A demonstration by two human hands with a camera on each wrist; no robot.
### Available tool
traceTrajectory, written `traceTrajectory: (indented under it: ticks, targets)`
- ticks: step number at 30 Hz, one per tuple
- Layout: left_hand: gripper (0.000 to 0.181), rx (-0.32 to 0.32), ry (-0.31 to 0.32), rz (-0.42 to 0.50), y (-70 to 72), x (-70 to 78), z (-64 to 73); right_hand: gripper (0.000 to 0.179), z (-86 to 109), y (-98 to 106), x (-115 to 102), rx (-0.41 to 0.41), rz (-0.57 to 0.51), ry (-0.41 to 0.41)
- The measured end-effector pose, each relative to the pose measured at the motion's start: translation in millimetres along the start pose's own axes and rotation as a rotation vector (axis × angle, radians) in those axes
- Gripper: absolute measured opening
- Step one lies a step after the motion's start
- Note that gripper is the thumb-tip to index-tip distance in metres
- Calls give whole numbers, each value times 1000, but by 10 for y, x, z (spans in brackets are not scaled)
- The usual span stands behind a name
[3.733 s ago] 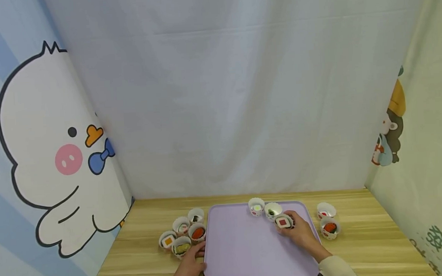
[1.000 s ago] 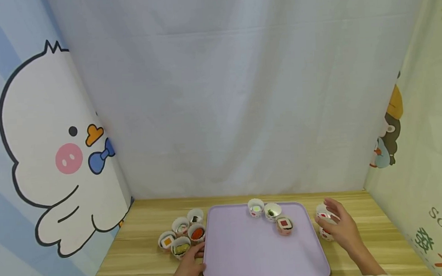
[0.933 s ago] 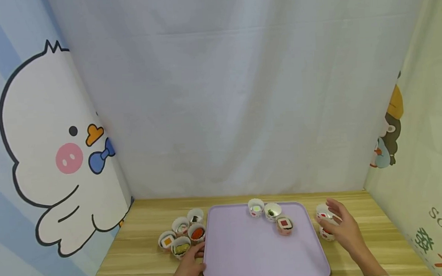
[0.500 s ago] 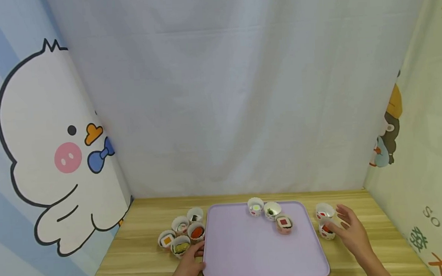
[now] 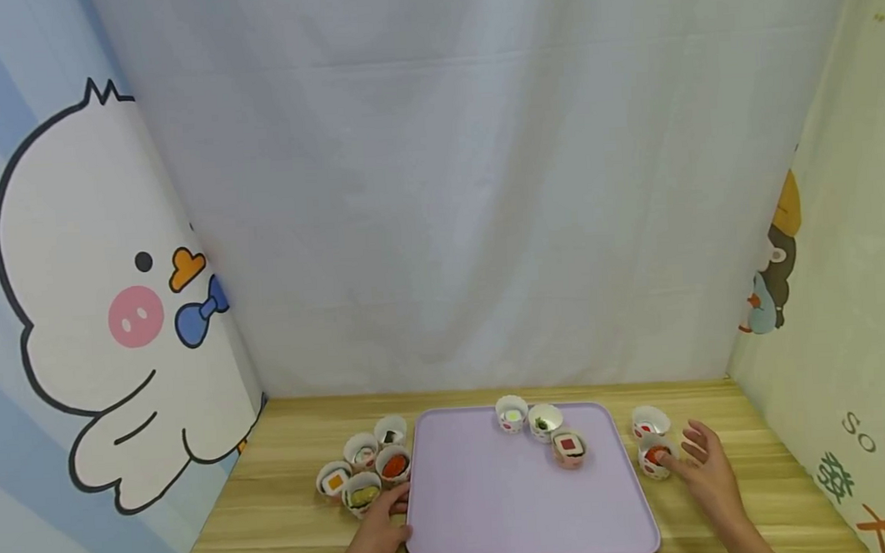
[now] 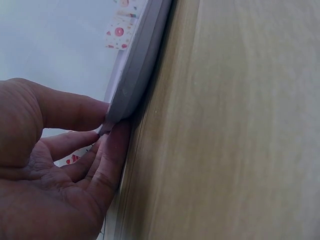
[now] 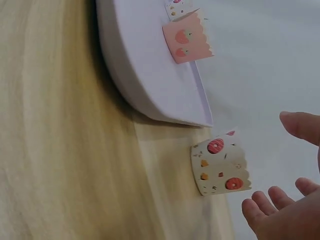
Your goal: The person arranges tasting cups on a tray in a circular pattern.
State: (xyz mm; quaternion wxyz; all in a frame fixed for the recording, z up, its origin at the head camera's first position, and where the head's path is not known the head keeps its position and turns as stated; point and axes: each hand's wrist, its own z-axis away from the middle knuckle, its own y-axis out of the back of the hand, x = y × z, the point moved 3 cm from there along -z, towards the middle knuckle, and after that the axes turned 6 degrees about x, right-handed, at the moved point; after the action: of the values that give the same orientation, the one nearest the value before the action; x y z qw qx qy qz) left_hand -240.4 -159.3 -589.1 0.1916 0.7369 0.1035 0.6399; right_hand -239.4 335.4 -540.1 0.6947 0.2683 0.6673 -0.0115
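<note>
My left hand (image 5: pixel 377 532) pinches the left rim of the lilac tray (image 5: pixel 533 514); in the left wrist view the thumb lies over the tray rim (image 6: pixel 132 75) and fingers reach beneath it. My right hand (image 5: pixel 712 478) is spread beside a patterned paper baking cup (image 5: pixel 650 471) holding a red-orange-topped piece, right of the tray. In the head view the thumb overlaps that cup; in the right wrist view the fingertips are close to the scalloped rim of the donut-print cup (image 7: pixel 220 165). On the tray stands a pink paper cup (image 5: pixel 570 461) with a white, red-centred square piece.
Two white paper cups stand at the tray's back edge, one with a pale green piece (image 5: pixel 512 417). Another cup (image 5: pixel 650 423) stands behind the right-hand one. Several filled cups cluster left of the tray, one with a yellowish piece (image 5: pixel 362 498) near my left hand. A white curtain (image 5: pixel 440 226) hangs behind.
My right hand has let go of the pink cup on the tray and moved right to the outer cups, then drawn slightly nearer to me. My left hand has stayed at the tray rim.
</note>
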Motion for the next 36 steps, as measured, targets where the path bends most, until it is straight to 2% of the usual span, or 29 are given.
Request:
traceTrajectory:
  ticks: [5,12,16,20,25,32,36]
  targets:
    - [65,-5,6,-3,7,1,-3,94,0,-59,59,-22,-69,-59]
    - [66,-21,12,-24,-5,-7,-3,101,-30,-129,164,-66,-46,-114]
    - [66,-20,7,-28,-3,-8,-3,100,-45,-158,212,-79,-74,-139]
    - [66,-16,5,-23,-5,-10,1,98,-64,-184,265,-73,-79,-148]
    - [66,-8,3,-24,-9,-4,-1,94,-93,-214,314,-54,-33,-142]
    - [66,-12,11,-10,-6,2,-1,92,-119,-235,329,-70,-52,-153]
    - [66,-14,9,-10,-18,-5,-5,89,-128,-236,321,-53,-18,-143]
